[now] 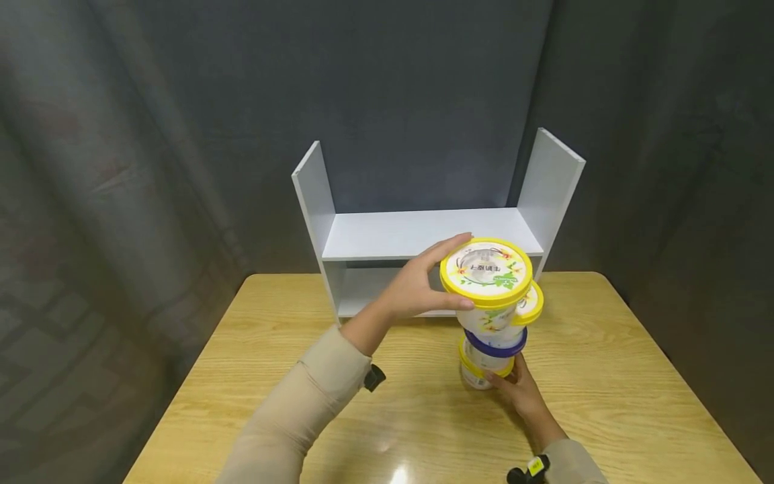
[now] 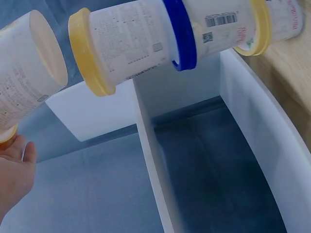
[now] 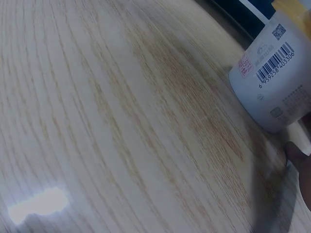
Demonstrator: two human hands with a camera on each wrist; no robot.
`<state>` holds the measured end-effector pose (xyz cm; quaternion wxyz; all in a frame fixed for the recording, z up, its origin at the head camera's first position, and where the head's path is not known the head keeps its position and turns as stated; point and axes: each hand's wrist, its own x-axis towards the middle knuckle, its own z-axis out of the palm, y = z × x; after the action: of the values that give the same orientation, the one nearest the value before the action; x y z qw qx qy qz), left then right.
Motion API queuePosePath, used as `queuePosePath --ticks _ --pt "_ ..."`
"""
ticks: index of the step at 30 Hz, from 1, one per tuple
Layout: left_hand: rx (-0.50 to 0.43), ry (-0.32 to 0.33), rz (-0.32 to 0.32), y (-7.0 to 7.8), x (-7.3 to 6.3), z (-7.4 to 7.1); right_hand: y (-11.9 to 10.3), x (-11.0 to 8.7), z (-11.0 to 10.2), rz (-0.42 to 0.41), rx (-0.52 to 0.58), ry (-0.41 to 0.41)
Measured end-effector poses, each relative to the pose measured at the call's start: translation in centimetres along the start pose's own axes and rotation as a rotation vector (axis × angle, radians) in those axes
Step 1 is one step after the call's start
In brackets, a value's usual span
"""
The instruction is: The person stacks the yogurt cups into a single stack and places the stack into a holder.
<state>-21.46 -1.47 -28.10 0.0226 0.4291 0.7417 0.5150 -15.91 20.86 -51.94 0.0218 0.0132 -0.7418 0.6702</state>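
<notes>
My left hand grips a white ice-cream tub by its yellow flower-printed lid, thumb and fingers on opposite sides. In the left wrist view this held tub is tilted and apart from a stack of three tubs. The stack's top tub has a yellow lid, the middle tub a blue-purple lid, and the lowest tub a yellow lid. My right hand holds the lowest tub near the table; its fingers are partly hidden. The right wrist view shows a barcode on the lowest tub.
A white two-level shelf with tall side panels stands at the back of the wooden table, behind the stack. Dark grey curtains hang behind and at both sides.
</notes>
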Motion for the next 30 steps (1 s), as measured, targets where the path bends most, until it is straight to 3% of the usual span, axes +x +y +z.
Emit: queuePosePath --ticks 9,19,30 --pt "0.019 0.021 -0.065 -0.3 2.0 0.9 0.0 -0.2 -0.1 -0.029 -0.015 0.005" --pt "0.05 0.049 -0.155 -0.3 4.4 2.4 0.0 -0.3 -0.3 0.003 -0.033 0.025" --pt "0.046 0.034 -0.175 -0.8 5.5 3.2 0.1 -0.5 -0.2 0.012 -0.032 0.026"
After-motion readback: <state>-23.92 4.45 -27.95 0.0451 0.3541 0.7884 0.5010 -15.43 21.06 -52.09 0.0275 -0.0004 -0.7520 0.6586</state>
